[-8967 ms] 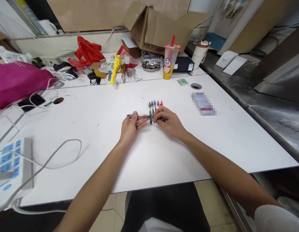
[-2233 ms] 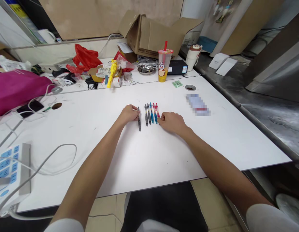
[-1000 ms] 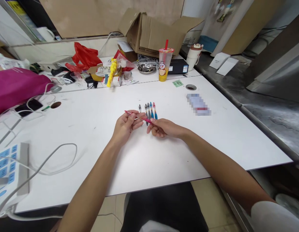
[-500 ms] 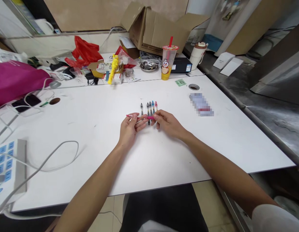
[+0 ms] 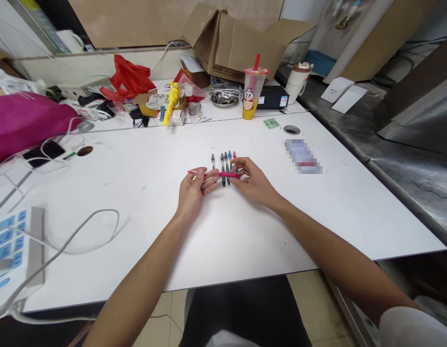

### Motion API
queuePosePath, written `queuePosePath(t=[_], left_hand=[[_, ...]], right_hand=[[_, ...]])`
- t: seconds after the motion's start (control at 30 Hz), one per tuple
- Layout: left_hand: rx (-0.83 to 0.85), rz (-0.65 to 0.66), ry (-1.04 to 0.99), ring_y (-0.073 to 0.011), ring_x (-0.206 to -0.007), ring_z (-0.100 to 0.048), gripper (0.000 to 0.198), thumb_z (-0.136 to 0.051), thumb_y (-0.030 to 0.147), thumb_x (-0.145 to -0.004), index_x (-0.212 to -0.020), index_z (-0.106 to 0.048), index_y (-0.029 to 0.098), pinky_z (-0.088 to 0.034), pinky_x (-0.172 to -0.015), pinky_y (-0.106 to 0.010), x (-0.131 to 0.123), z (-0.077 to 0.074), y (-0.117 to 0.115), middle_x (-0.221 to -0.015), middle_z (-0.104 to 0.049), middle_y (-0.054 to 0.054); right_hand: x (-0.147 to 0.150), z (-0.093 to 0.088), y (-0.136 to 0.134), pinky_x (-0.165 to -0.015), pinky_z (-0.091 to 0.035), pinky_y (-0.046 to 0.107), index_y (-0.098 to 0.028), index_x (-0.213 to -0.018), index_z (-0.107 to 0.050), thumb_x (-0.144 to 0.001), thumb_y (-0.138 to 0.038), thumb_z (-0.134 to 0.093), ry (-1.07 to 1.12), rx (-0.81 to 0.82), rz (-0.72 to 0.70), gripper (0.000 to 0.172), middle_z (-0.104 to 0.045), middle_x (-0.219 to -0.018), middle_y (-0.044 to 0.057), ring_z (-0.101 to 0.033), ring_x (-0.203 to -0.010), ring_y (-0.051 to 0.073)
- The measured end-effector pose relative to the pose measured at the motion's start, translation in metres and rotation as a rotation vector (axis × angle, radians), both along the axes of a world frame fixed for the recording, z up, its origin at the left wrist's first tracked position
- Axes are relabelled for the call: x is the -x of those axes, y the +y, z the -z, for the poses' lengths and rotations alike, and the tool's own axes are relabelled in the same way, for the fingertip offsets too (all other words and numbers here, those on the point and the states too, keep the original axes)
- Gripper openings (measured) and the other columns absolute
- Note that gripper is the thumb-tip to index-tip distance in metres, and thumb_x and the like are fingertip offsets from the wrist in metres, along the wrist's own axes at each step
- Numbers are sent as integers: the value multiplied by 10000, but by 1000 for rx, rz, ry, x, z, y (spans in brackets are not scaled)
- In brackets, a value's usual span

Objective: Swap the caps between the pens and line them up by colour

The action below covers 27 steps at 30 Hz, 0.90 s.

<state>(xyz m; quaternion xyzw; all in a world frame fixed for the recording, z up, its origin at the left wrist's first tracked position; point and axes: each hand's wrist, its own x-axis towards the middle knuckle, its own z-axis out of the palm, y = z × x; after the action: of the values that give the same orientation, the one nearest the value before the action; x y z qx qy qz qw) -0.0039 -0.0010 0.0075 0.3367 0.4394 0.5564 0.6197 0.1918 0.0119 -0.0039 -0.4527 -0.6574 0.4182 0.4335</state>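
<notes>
Desk: white tabletop (image 5: 245,231) fills the head view, with clutter along its far edge.
Left hand (image 5: 192,190): fingers curled, thumb and forefinger pinched on the left end of the red pen (image 5: 216,174).
Right hand (image 5: 255,182): at 3 o'clock of the left hand, fingertips closed on the pen's right end, the other fingers loosely bent.
Red pen: level and crosswise, raised just above the desk, spanning between both hands.
Pen row (image 5: 223,164): several pens side by side on the desk, at 12 o'clock from the hands, partly behind the red pen.
Far edge: drink cup (image 5: 253,91) with a red straw at 12 o'clock, cardboard box (image 5: 238,38) behind it.
Left side: magenta bag (image 5: 24,123) at 10 o'clock, power strip (image 5: 14,241) at 8 o'clock.
</notes>
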Motion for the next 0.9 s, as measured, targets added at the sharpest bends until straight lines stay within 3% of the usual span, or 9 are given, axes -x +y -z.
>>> queuePosePath(t=[0.13,0.27,0.53,0.77,0.9], left_hand=[[8,6,-23,-208,-989,-774,137,-589,310,-1014,-1044,-592,176,-623,-819,-290,-2,1,0,-1164,-766,-159],[52,-34,-78,-202,-995,-773,115,-534,296,-1035,-1021,-566,185,-624,-844,-287,0,3,3,-1176,-761,-149],[75,-96,-134,-215,-1037,-766,97,-525,281,-1025,-989,-542,193,-609,-963,-322,7,6,8,-1186,-742,-139],[98,-190,-173,-194,-1049,-762,165,-416,264,-1073,-974,-528,193,-610,-917,-273,15,4,13,-1217,-736,-125],[54,-175,-118,-209,-1082,-753,134,-474,321,-1060,-999,-521,211,-611,-892,-281,16,5,12,-1233,-728,-116]], right_hand=[[2,-3,-1,-771,-476,327,-219,-1095,-639,-921,-404,-636,-18,17,19,254,-684,-1006,49,-618,-899,178],[0,-7,-1,-682,-457,299,-236,-965,-696,-884,-365,-680,-19,-71,46,153,-683,-1047,46,-608,-884,172],[-6,-13,1,-720,-513,332,-246,-1006,-731,-870,-413,-723,80,-122,79,216,-691,-1041,52,-626,-876,178],[-21,-16,11,-697,-511,337,-224,-971,-696,-855,-478,-731,156,-106,159,282,-707,-909,54,-636,-823,185],[-25,-13,14,-614,-456,295,-228,-954,-594,-869,-491,-704,197,-40,128,298,-687,-890,43,-607,-767,162]])
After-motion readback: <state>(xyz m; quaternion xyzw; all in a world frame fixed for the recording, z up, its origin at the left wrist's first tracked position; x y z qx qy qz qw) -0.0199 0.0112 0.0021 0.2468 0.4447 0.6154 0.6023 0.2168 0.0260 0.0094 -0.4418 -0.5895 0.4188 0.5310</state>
